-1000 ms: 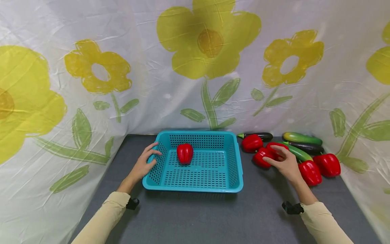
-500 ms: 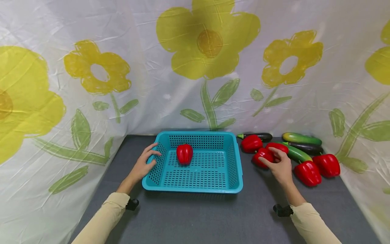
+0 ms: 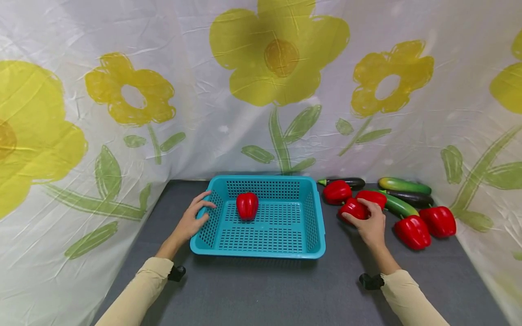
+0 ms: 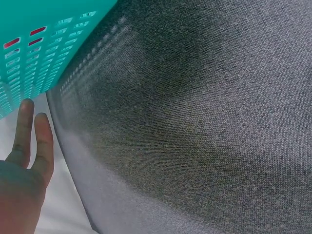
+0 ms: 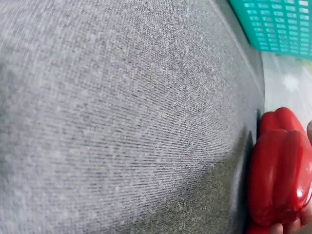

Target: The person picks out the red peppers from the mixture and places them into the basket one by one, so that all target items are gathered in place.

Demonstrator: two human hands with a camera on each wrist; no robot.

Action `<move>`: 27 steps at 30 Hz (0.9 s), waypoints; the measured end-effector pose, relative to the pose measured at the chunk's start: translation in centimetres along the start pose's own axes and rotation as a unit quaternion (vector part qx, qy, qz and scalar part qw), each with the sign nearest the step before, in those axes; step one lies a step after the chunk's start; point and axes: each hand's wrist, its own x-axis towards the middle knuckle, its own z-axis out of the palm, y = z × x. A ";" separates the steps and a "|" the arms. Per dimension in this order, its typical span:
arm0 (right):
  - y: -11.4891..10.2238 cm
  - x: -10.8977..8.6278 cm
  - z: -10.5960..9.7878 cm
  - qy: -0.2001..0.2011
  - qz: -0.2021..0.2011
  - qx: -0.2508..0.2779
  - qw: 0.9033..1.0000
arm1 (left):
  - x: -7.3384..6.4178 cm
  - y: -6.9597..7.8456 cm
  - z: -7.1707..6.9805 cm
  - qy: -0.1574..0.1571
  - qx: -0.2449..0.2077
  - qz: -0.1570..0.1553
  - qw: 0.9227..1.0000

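A turquoise plastic basket (image 3: pixel 261 254) with slotted walls stands on the dark table, and one red bell pepper (image 3: pixel 247 206) lies inside it. At the basket's left side is my left hand (image 3: pixel 190 220), its fingers relaxed over the rim; in the left wrist view two straight fingers (image 4: pixel 44 141) show beside the slotted wall. To the right of the basket, my right hand (image 3: pixel 372 226) grips another red bell pepper (image 3: pixel 353 209) between thumb and fingers. The right wrist view shows this bell pepper (image 5: pixel 275 175) close up, with fingertips at its lower end; much of the hand is outside that view.
More red bell peppers (image 3: pixel 413 232) lie on the right, with a dark eggplant (image 3: pixel 409 198), a green zucchini-like vegetable (image 3: pixel 399 206) and a yellow-green one (image 3: pixel 403 184). Another eggplant (image 3: pixel 354 182) lies behind them. A flower-printed white curtain (image 3: pixel 204 113) encloses the table (image 3: pixel 277 290).
My right hand has moved left and closed its thumb and fingers around the front red bell pepper. The left hand and the basket stay in place.
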 end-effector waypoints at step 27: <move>-0.1 0.1 -0.1 -0.014 0.005 -0.014 1.000 | 0.0 0.8 0.0 0.003 -0.002 0.003 1.000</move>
